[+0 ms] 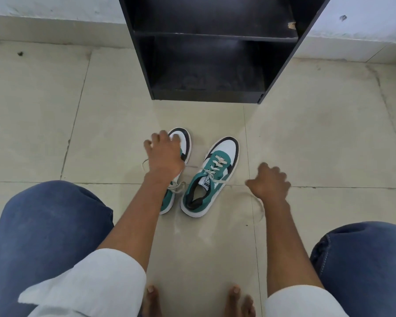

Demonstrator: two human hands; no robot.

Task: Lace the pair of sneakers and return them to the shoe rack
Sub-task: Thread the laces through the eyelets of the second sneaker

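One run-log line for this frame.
left hand: on left sneaker | right hand: curled, grasp unclear | right sneaker: laced, on floor | shoe rack: no shoes

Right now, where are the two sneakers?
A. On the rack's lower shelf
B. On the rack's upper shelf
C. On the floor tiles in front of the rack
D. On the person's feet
C: both sneakers sit on the floor tiles, before the shoe rack.

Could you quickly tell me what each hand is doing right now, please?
Left hand: fingers curled over the left sneaker, gripping it.
Right hand: curled, blurred; whether it holds the lace cannot be told.
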